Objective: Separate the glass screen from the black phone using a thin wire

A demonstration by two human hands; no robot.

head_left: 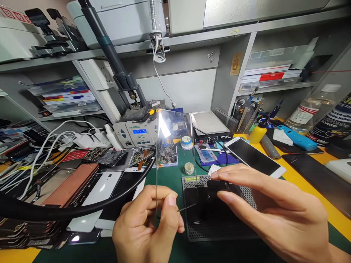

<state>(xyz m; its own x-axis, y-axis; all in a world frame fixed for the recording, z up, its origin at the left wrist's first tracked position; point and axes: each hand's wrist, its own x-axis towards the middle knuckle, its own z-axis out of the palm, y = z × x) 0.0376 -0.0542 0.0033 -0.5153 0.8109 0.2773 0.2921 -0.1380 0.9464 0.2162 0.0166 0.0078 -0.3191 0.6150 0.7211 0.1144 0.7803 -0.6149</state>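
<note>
Right now we hold a clear glass panel (177, 160) upright in front of us, above the green desk mat (175, 237), with a bright reflection near its top. Our left hand (149, 226) has its grip closed on the panel near the lower end, thumb on the near side and fingers curled. Our right hand (285, 208) is well apart from the left, its thumb and fingers bent toward each other about a small black piece (222, 186); whether that grip is gripping the piece or only stands in front of it, we cannot tell. Below the right hand, a dark glossy screen (203, 215) lies on a grey perforated pad (219, 235), partly hidden by our fingers. Just beyond the pad we see a small jar (189, 168), and farther back a white-and-blue round tub (187, 142). A white-framed phone (255, 157) lies behind the right hand, near a yellow bottle (257, 133). To the left, a thick black cable (82, 213) sweeps across in front of a white phone back (95, 197) (rather blurred where it comes closest to us), and behind stands a control unit (124, 133) with a lit blue display (139, 131).
</note>
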